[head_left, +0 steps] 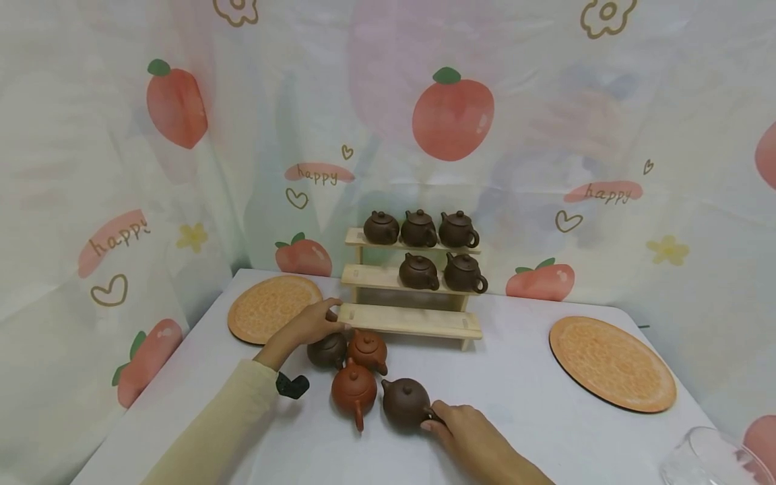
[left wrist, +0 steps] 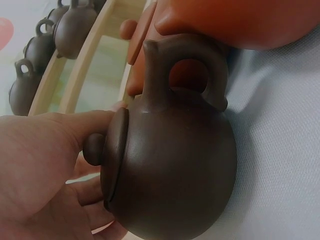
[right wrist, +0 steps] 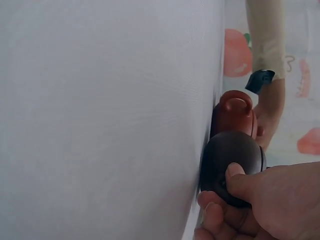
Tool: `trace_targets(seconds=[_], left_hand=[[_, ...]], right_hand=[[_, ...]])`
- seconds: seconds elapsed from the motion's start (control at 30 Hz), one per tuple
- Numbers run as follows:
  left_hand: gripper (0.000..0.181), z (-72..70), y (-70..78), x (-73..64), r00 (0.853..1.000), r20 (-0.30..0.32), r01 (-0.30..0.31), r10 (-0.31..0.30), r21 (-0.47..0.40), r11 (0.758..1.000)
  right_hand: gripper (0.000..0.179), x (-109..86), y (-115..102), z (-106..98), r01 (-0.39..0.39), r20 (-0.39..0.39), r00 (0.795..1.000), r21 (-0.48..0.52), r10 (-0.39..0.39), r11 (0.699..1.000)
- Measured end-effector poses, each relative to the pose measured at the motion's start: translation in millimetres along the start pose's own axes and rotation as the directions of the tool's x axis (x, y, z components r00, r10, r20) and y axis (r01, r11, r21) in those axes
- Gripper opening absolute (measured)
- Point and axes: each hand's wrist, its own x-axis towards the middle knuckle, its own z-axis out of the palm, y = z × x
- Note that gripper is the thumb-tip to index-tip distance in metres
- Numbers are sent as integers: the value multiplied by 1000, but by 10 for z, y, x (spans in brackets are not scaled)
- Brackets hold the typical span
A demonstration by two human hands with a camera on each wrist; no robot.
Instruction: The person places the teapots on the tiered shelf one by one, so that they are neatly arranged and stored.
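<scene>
At the left of a group of teapots on the table, my left hand [head_left: 316, 322] grips a dark brown teapot [left wrist: 175, 160] near its lid and spout. Its thumb passes behind the lid knob, and the fingertips are partly hidden by the pot. My right hand [head_left: 469, 431] pinches the handle of a rounder dark brown teapot [head_left: 406, 403] between thumb and fingers. Between these two stand a reddish-brown teapot [head_left: 354, 391] in front and another reddish-brown teapot [head_left: 367, 350] behind it, close to the shelf.
A three-step wooden shelf [head_left: 412, 319] stands at the back; several dark teapots [head_left: 419, 229] sit on its upper two steps. Round orange-patterned mats lie left [head_left: 267, 306] and right [head_left: 612, 364]. A clear glass container [head_left: 697, 458] is at the front right corner.
</scene>
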Motion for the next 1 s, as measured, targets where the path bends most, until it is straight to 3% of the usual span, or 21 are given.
trace_targets(seconds=[0.33, 0.57, 0.73, 1.0], left_hand=[[66, -10, 6, -20, 1000, -1, -4, 4, -10, 1000], [67, -15, 8, -9, 1000, -2, -11, 11, -11, 1000], [66, -12, 6, 1, 1000, -4, -8, 8, -14, 1000], [66, -16, 5, -5, 1000, -5, -4, 4, -7, 1000]], right_hand=[[19, 29, 31, -106, -7, -33, 999, 20, 7, 1000], [24, 139, 3, -221, 1, -151, 988, -21, -4, 1000], [28, 296, -23, -336, 22, -222, 974, -59, -35, 998], [24, 657, -104, -502, -12, -230, 973, -57, -2, 998]])
